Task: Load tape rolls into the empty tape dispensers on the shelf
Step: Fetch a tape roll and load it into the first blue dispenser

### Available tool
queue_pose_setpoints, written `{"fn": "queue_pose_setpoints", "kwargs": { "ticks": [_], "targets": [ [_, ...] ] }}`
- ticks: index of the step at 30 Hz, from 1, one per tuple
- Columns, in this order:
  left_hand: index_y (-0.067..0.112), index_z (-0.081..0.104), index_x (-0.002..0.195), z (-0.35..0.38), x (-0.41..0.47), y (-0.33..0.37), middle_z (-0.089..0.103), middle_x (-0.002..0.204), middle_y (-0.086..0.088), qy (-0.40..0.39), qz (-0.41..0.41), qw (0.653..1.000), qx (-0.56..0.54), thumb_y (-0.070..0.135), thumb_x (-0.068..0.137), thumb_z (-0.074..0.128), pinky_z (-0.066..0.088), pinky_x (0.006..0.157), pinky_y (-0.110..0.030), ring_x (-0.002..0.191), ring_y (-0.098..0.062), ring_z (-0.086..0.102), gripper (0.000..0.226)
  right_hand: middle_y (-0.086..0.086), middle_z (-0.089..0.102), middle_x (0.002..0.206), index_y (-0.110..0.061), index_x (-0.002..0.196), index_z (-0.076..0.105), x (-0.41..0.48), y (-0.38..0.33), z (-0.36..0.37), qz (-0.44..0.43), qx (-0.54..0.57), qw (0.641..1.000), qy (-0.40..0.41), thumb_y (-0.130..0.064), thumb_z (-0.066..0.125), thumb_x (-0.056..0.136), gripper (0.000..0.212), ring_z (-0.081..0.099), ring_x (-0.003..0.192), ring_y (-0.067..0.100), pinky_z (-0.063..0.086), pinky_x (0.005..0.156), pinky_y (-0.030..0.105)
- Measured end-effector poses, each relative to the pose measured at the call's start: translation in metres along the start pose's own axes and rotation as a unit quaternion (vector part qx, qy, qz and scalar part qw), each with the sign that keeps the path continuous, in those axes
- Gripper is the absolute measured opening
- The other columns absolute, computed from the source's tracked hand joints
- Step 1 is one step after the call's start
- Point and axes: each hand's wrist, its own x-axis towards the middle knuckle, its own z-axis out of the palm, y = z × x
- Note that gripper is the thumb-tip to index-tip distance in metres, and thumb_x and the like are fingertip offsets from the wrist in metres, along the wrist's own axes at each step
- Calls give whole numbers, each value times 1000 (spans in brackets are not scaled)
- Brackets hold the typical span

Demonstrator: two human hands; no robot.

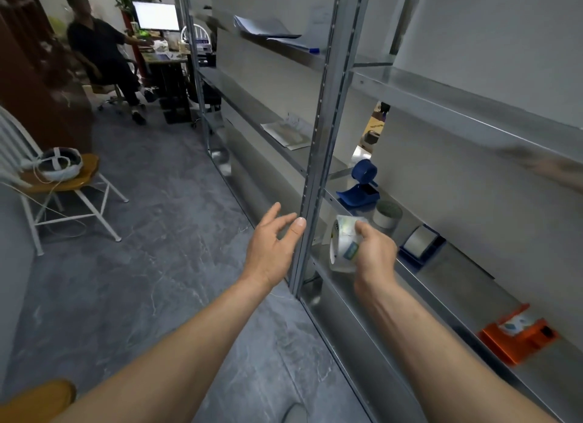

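My right hand [377,252] grips a clear tape roll [344,244] with a green-and-white label, held just over the front edge of the metal shelf [467,283]. My left hand [273,244] is empty with fingers spread, just left of the shelf's upright post [315,157]. A blue tape dispenser [361,186] stands on the shelf beyond the roll. Behind the roll sits a white roll [387,215]. A dark blue dispenser [421,244] holding a grey roll lies to the right. An orange dispenser [517,332] with a roll in it rests further right.
Higher shelves carry papers [288,135] and blue folders [268,28]. A white chair [60,182] with a headset on it stands on the left. A person [101,53] sits at a desk with a monitor [156,16] at the back. Grey floor lies between.
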Motion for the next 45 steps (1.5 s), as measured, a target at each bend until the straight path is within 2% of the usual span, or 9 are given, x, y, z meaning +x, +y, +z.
{"fn": "queue_pose_setpoints", "kwargs": {
  "ticks": [6,12,14,21,26,32,37,41,45],
  "targets": [
    [30,35,149,-1,67,-4,47,148,13,-8,-20,999,-28,66,79,55,31,118,-42,137,-6,40,82,10,62,80,-3,86,67,60,-5,44,0,19,1000,5,-15,61,90,14,57,68,21,43,60,28],
    [29,55,136,10,143,2,57,138,9,-28,-10,1000,-1,76,71,49,38,113,-40,130,-7,49,80,10,61,79,-2,86,65,123,-20,77,16,45,999,17,-15,62,90,15,58,70,24,45,63,32],
    [27,55,136,18,165,4,58,137,8,-33,-4,999,-5,73,73,50,39,113,-39,129,-7,50,78,9,59,76,5,92,62,140,-28,83,12,46,998,30,-15,63,90,20,58,70,24,45,65,33],
    [24,29,152,45,223,3,69,106,17,-78,-5,997,-9,45,95,55,33,102,-24,114,1,54,65,8,65,79,-15,70,63,187,-41,92,7,36,997,65,-16,64,89,19,62,76,26,50,72,39],
    [19,64,127,63,267,-8,52,141,8,-134,16,991,-8,43,95,57,34,110,-28,132,-9,46,41,17,63,85,8,94,64,216,-45,98,11,43,993,113,-14,64,88,23,60,76,29,48,68,39],
    [20,49,141,72,319,-13,53,142,1,-240,27,970,-28,37,97,54,39,103,-25,129,-10,48,47,19,67,86,-8,80,65,246,-45,113,14,69,978,197,-17,65,88,12,64,75,31,57,68,48],
    [21,44,144,76,366,-13,56,139,3,-307,32,950,-40,38,98,52,37,99,-23,118,-2,49,50,16,65,78,-5,81,64,264,-46,134,-10,99,962,254,-14,63,90,13,62,64,27,49,51,30],
    [24,29,151,85,390,-17,75,100,7,-344,32,938,-24,42,99,49,29,97,-26,102,10,53,59,15,64,76,-1,85,64,270,-43,144,-20,121,944,305,-14,63,90,14,62,68,28,49,63,38],
    [19,57,134,102,403,-21,61,133,4,-388,45,920,-22,38,97,53,35,97,-19,126,-8,50,41,13,66,75,-11,74,63,275,-36,139,-14,109,929,353,-18,67,87,15,63,69,28,50,68,41]
  ]
}}
